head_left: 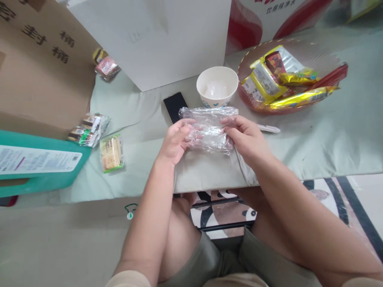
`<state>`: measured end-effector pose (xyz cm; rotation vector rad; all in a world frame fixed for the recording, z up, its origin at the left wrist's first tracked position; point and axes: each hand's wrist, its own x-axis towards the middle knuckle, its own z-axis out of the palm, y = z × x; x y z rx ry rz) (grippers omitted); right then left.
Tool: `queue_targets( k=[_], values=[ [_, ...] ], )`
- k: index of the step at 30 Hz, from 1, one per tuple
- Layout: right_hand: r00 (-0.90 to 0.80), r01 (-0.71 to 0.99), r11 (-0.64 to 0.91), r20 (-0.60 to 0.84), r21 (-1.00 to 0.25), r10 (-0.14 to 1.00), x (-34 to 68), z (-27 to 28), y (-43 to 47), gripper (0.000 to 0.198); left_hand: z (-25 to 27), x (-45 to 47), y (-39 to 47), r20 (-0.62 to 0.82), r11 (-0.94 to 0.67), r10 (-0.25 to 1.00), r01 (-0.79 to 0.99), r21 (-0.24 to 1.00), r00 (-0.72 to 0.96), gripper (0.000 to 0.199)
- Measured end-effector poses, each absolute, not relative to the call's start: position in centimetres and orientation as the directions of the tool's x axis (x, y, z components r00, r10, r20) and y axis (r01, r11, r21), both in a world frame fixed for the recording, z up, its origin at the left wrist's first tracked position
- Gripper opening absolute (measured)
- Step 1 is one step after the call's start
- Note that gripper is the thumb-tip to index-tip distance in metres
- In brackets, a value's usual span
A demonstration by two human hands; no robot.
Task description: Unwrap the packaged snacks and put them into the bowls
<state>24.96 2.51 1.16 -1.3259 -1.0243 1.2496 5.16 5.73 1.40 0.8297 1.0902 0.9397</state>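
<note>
A crumpled sheet of clear plastic wrap (211,131) is stretched between my two hands, just over the near part of the table. My left hand (178,139) pinches its left side, fingers closed on the film. On the other side, my right hand (243,135) grips the right edge between thumb and fingers. Right behind the wrap stands a white paper bowl (218,85) with a blue pattern near its base. A dark phone (176,104) lies left of the bowl, partly covered by the wrap. A white handle-like object (269,128) pokes out beyond my right hand.
A ribbed basket (248,101) of yellow and red snack packets is at the right. White (179,44) and brown boxes (44,79) stand at the back and left. Wrapped snacks (112,153) and a teal container (60,175) are at the left, above the table's front edge.
</note>
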Motion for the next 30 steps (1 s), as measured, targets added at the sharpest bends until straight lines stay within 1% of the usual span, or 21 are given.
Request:
queue_targets(
  k=[2, 4, 6, 8, 10, 11, 13, 15, 17, 19, 20, 23, 27, 28, 30],
  values=[
    [0.107, -0.071, -0.121, -0.128, -0.99, 0.986, 25.0, 1.1, 2.6, 0.023, 1.6, 5.1, 5.5, -0.393, 0.436, 0.887, -0.162, 0.885, 0.241, 0.04],
    [0.138, -0.093, -0.088, -0.1, -0.992, 0.985, 25.1, 1.0, 2.7, 0.027, 1.7, 5.2, 5.4, -0.39, 0.433, 0.89, -0.169, 0.885, 0.235, 0.041],
    [0.177, -0.13, -0.08, -0.102, -0.988, 0.979, 25.2, 0.9, 2.8, 0.028, 1.6, 5.2, 5.6, -0.35, 0.392, 0.916, -0.257, 0.883, 0.195, 0.042],
    [0.174, -0.187, -0.126, -0.159, -0.974, 0.972, 25.2, 0.9, 2.8, 0.026, 1.5, 5.1, 5.9, -0.306, 0.333, 0.943, -0.37, 0.867, 0.133, 0.045],
    [0.115, -0.249, -0.178, -0.211, -0.952, 0.971, 25.1, 0.9, 2.6, 0.027, 1.3, 5.1, 6.1, -0.281, 0.286, 0.956, -0.445, 0.849, 0.08, 0.045],
    [0.068, -0.269, -0.184, -0.21, -0.945, 0.975, 24.9, 0.9, 2.5, 0.029, 1.2, 5.2, 6.1, -0.274, 0.274, 0.959, -0.462, 0.844, 0.068, 0.044],
    [-0.018, -0.29, -0.138, -0.139, -0.947, 0.99, 24.5, 0.9, 2.3, 0.037, 0.9, 5.8, 5.8, -0.266, 0.271, 0.961, -0.466, 0.842, 0.078, 0.042],
    [-0.046, -0.29, -0.056, -0.044, -0.955, 0.998, 24.0, 0.8, 2.1, 0.042, 0.7, 6.7, 5.2, -0.257, 0.292, 0.956, -0.448, 0.845, 0.14, 0.041],
    [0.008, -0.247, -0.003, -0.006, -0.969, 1.0, 23.7, 0.8, 2.1, 0.032, 0.5, 7.4, 4.7, -0.253, 0.328, 0.941, -0.418, 0.847, 0.224, 0.04],
    [0.1, -0.172, -0.009, -0.027, -0.985, 0.995, 23.8, 0.9, 2.2, 0.016, 0.6, 7.6, 4.6, -0.247, 0.343, 0.929, -0.396, 0.852, 0.274, 0.041],
    [0.13, -0.139, -0.03, -0.048, -0.99, 0.99, 23.9, 0.9, 2.3, 0.012, 0.7, 7.4, 4.6, -0.238, 0.334, 0.932, -0.394, 0.856, 0.273, 0.043],
    [0.114, -0.083, -0.093, -0.102, -0.992, 0.988, 24.5, 1.1, 2.4, 0.007, 1.1, 6.1, 5.2, -0.221, 0.3, 0.944, -0.366, 0.881, 0.244, 0.048],
    [0.065, -0.008, -0.058, -0.058, -0.998, 0.996, 25.0, 1.3, 2.2, 0.011, 1.3, 5.3, 5.4, -0.32, 0.376, 0.89, -0.127, 0.918, 0.324, 0.038],
    [0.069, -0.013, -0.049, -0.05, -0.999, 0.996, 25.1, 1.3, 2.2, 0.016, 1.2, 5.4, 5.3, -0.338, 0.383, 0.884, -0.086, 0.92, 0.324, 0.035],
    [0.07, -0.047, -0.056, -0.06, -0.997, 0.996, 25.0, 1.2, 2.1, 0.03, 1.0, 5.7, 5.2, -0.333, 0.368, 0.898, -0.077, 0.927, 0.286, 0.03]
  ],
)
